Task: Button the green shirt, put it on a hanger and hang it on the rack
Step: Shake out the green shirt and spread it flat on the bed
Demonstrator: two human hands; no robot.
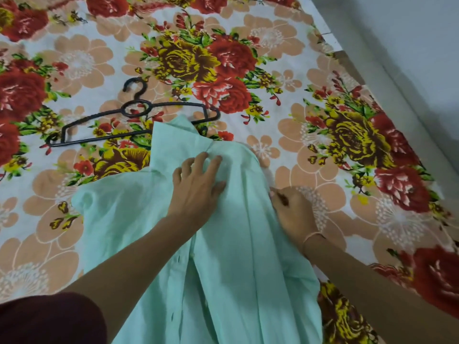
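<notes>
— Over at the left of the flowered bed (323, 100) lies the black hanger (99, 138), flat on the sheet, its right part covered by the shirt's collar.

— And the green shirt (236, 256) itself?

— Middle of the bed, spread lengthways, collar away from the person and tail running back toward them. The front edges look parted down the middle. I can't make out a single button done up.

— What has hold of it?

— The left grip (198, 184) lies flat on the cloth just below the collar, fingers straight and spread, pressing down and holding nothing. Further right, the right grip (293, 212) sits at the shirt's right shoulder edge with its fingers curled in. It seems to pinch the fabric there, though the fingertips are partly hidden.

— How will it handle, you reckon?

— Light, thin and floppy, I'd say. It will likely wrinkle and slide on the sheet, so a palm pinning it makes sense. For buttoning, I'd take the two front edges close beside each button. For the hanger, I'd lift it by the shoulders or the collar, where the seams lend some stiffness.
</notes>
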